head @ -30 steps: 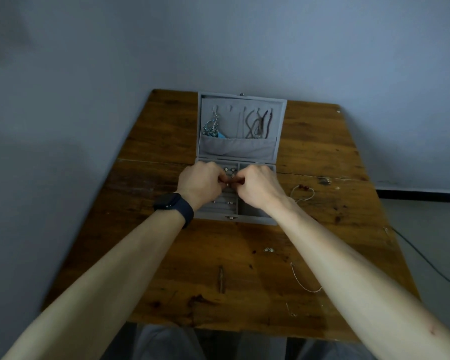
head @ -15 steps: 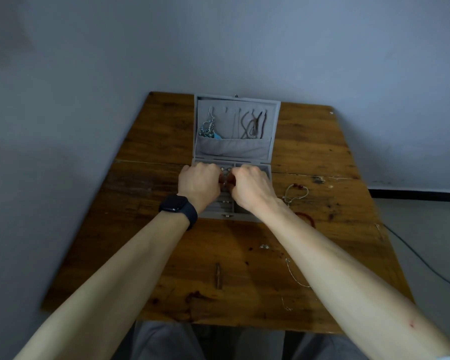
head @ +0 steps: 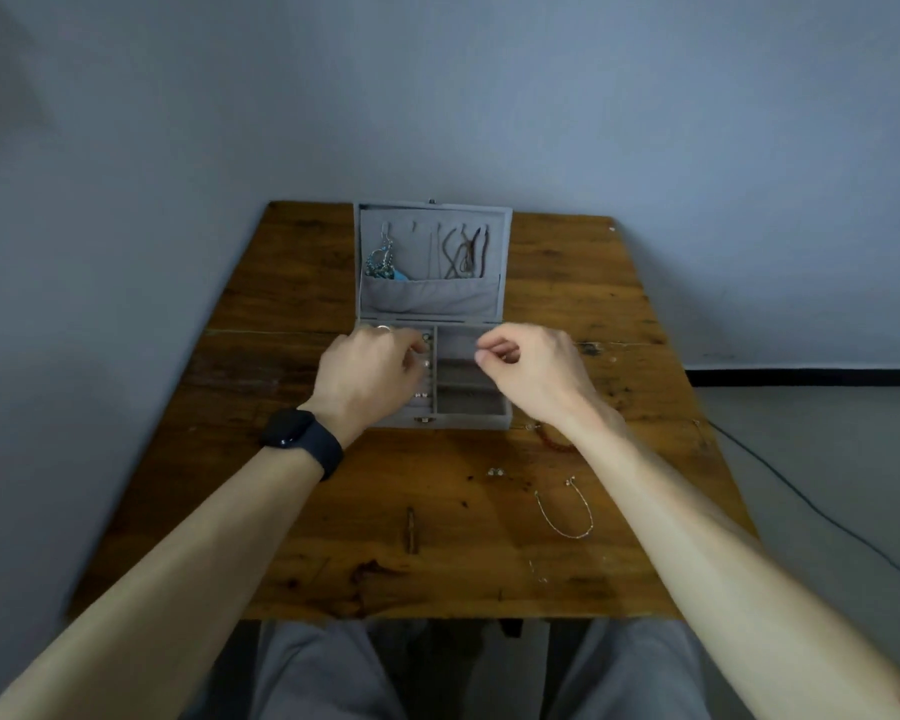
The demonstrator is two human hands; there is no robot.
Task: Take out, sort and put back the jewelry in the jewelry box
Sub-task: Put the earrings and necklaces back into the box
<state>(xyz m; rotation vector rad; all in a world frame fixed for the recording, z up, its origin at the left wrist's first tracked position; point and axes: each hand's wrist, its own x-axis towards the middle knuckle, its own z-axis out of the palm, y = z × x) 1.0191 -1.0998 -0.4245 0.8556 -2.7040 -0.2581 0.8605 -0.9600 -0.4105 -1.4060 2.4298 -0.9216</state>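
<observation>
The grey jewelry box (head: 471,415) stands open at mid-table, its lid (head: 505,262) upright. In the lid hang a silver and blue necklace (head: 380,259) and dark cords (head: 466,252). My left hand (head: 370,376) lies over the left ring rolls with its fingers curled down and the fingertips hidden. Small rings (head: 426,350) show beside it. My right hand (head: 536,371) hovers over the right compartments, thumb and forefinger pinched together with nothing visible between them.
On the wooden table (head: 292,511), right of the box and nearer me, lie a red bead bracelet (head: 557,445), a pair of small earrings (head: 495,472), a silver chain bracelet (head: 565,511) and a thin chain piece (head: 537,570). A cable (head: 801,501) runs along the floor at right.
My hands, which met over the middle of the box, have parted. The left stays over the ring rolls and the right has drawn off to the right.
</observation>
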